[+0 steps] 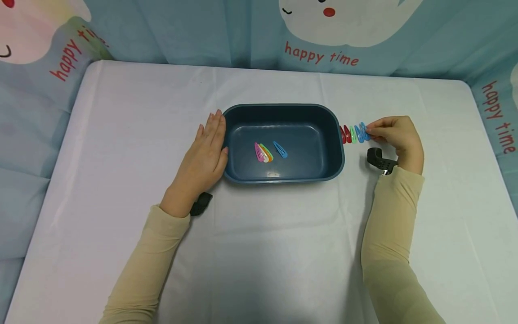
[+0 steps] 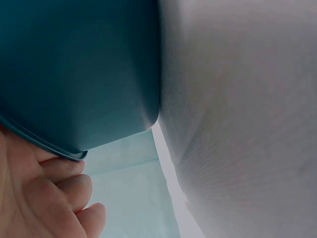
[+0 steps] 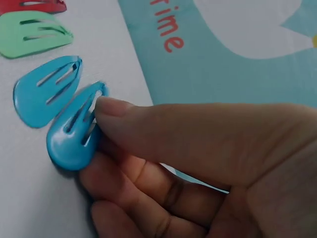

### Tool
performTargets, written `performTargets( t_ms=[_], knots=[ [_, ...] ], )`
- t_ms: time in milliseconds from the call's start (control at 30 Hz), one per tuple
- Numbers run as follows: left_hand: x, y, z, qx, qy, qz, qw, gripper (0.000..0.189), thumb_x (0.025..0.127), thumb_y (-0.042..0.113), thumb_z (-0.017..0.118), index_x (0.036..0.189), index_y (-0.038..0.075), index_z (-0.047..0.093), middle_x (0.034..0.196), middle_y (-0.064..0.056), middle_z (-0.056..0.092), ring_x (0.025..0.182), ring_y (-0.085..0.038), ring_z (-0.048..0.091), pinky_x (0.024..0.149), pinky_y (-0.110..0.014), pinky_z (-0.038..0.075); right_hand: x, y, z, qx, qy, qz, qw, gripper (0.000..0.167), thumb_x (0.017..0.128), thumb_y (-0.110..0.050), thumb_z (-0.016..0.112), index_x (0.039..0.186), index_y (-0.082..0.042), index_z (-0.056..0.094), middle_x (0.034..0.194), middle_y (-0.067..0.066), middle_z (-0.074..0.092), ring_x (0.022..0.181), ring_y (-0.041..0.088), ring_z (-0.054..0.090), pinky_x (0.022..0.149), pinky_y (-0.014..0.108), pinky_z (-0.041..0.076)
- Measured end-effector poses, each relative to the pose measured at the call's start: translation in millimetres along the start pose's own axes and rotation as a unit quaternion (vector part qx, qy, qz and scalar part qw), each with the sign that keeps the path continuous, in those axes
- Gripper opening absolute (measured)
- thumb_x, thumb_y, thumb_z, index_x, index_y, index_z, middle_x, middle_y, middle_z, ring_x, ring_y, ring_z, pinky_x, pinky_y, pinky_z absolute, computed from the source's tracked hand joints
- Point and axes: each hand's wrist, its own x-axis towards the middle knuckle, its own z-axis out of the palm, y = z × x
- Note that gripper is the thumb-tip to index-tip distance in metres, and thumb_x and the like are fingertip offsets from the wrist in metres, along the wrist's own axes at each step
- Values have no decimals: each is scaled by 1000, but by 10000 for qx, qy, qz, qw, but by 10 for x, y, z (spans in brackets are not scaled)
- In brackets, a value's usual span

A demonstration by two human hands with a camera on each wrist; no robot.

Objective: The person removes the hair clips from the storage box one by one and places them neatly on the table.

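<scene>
A dark blue plastic basin (image 1: 283, 177) stands on the table. My left hand (image 1: 202, 155) lies against its left end with the fingers extended; the left wrist view shows those fingers (image 2: 74, 193) at the rim. Right of the basin, a row of snap hair clips sits on the cloth: red (image 1: 346, 134), green (image 1: 353, 134) and blue. At the row's right end my right hand (image 1: 398, 135) pinches a blue hair clip (image 3: 74, 134) between thumb and fingers. Another blue clip (image 3: 47, 94) lies right beside it. Inside the basin are a blue clip (image 1: 280, 149) and a small fanned group with a pink clip (image 1: 259, 152).
White cloth (image 1: 263, 252) covers the table. Light blue curtains (image 1: 194, 31) with printed "happy time" lettering hang behind and at both sides. A black wrist camera (image 1: 380, 159) sits below the right hand, and another black device (image 1: 201, 204) is at the left wrist.
</scene>
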Motion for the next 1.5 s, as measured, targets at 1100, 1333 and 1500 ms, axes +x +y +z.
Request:
performTargets(
  t_ms=[1100, 1333, 1500],
  knots=[
    [69, -9, -22, -2, -25, 102, 9999, 59, 99, 16, 36, 147, -9, 13, 155, -20, 9, 143, -28, 5, 114, -43, 5, -1, -49, -23, -542, 164, 343, 9978, 6, 82, -24, 74, 76, -25, 75, 65, -16, 62, 63, 5, 54, 59, 22, 40],
    [238, -5, -104, -2, 18, 237, 9997, 59, 99, 17, 34, 147, -9, 12, 155, -21, 9, 144, -26, 2, 114, -42, 4, 43, -151, -139, 683, 466, 466, 9955, 14, 81, -8, 74, 70, -16, 75, 64, -12, 65, 59, 2, 59, 56, 13, 47],
    [298, 7, -148, 28, 21, 245, 9997, 59, 99, 17, 32, 147, -9, 12, 155, -21, 8, 144, -27, 3, 114, -41, 3, 55, -251, -192, 1246, 762, 578, 9876, 12, 78, -3, 74, 71, -12, 74, 71, -9, 65, 61, 3, 61, 57, 13, 49]
  ],
)
